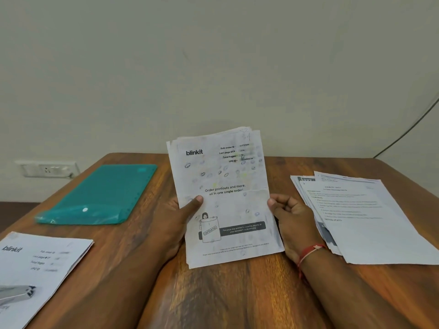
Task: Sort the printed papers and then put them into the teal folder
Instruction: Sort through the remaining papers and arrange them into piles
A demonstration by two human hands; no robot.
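A stack of printed papers with a "blinkit" cover sheet stands upright above the middle of the wooden table. My left hand grips its left edge, thumb across the front. My right hand holds the right edge with curled fingers; a red thread circles that wrist. The teal folder lies flat and closed at the back left. Another pile of text sheets is fanned out on the right. A second blinkit pile lies at the near left.
A grey stapler-like object rests on the near-left pile. A wall socket plate sits behind the table's left corner, and a dark cable runs down the wall at the right.
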